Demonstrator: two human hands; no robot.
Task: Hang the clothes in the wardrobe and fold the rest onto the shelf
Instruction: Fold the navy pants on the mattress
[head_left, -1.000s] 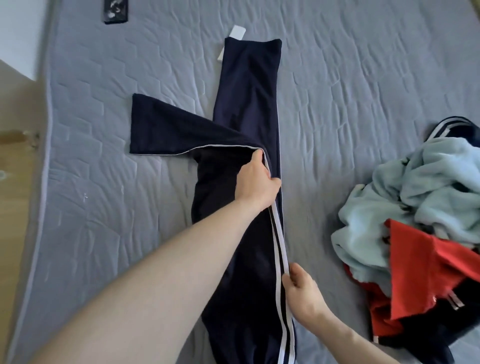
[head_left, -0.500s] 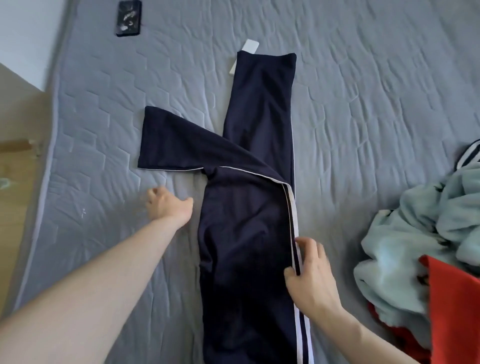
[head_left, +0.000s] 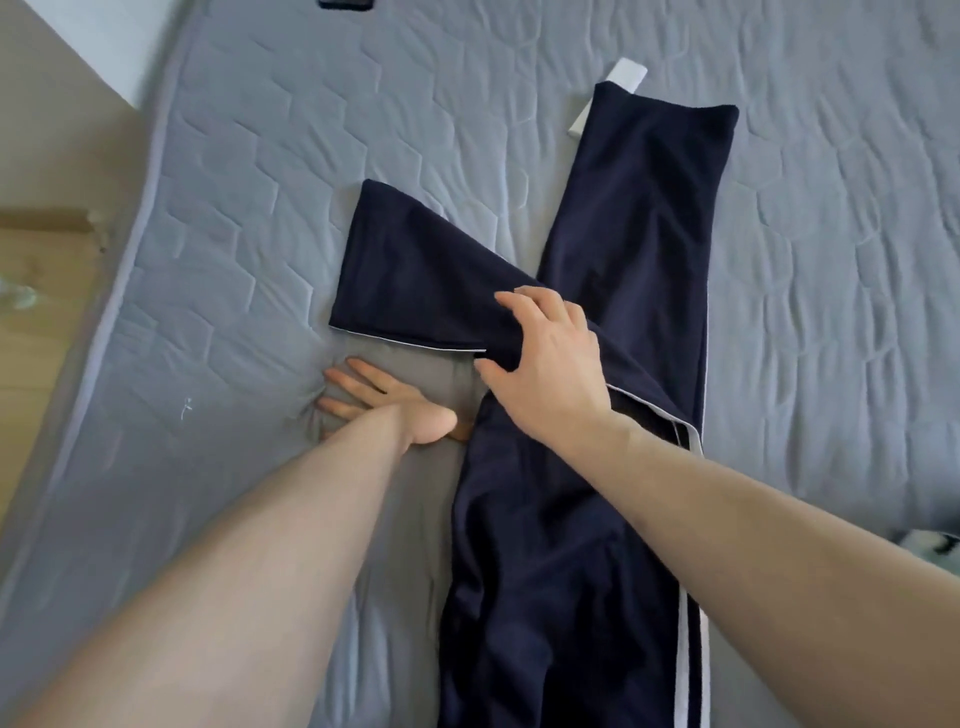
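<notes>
Your left hand (head_left: 382, 402) is pressed flat, fingers spread, on the mattress (head_left: 249, 218) near its left edge, while your right hand (head_left: 545, 364) grips the folded leg of the navy trousers (head_left: 639, 249).

Home bedroom. Grey quilted mattress (head_left: 260, 171) fills view, bare of sheets, piped edge along left side. Navy track pants (head_left: 639, 218) spread flat on it. Light wood floor (head_left: 31, 322) beside bed, white wall (head_left: 114, 36) corner at top left.
</notes>
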